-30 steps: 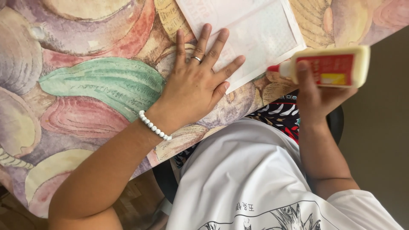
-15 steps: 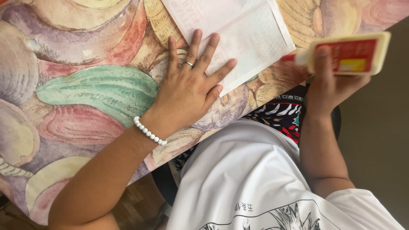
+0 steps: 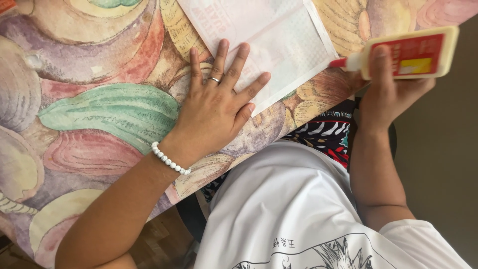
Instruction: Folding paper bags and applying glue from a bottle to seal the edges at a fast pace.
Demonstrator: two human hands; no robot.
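**Flat hand on paper, glue bottle at the table edge**

A table (image 3: 89,114) under a painted floral cloth carries a white paper sheet (image 3: 279,45) near its edge. The left hand (image 3: 214,112) lies open and flat, fingers spread on the sheet's corner. The right hand (image 3: 386,94) grips a cream glue bottle (image 3: 408,52) held sideways, its red tip seemingly touching the sheet's edge.
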